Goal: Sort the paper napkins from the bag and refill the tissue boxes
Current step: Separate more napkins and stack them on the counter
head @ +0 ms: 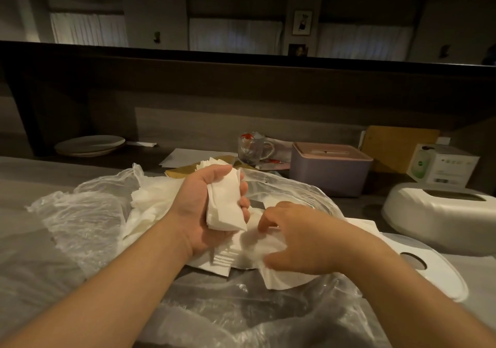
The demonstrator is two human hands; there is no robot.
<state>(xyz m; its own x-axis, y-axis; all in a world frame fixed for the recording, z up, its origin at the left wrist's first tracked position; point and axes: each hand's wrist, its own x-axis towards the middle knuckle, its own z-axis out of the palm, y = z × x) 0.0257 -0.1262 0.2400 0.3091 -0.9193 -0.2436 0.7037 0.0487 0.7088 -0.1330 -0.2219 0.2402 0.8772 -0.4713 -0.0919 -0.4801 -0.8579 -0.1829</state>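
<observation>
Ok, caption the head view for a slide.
Left hand grips a napkin stack; right hand gathers napkins from bag.

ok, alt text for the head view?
Left hand holds a stack of folded napkins while the right hand picks at loose napkins on a clear plastic bag; pink tissue box behind.

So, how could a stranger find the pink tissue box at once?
Start from the clear plastic bag spread across the counter and look beyond its far right edge. The pink tissue box stands there, right of the glass mug. Unlike the rounded white tissue box, it is squarish with a lid.
</observation>
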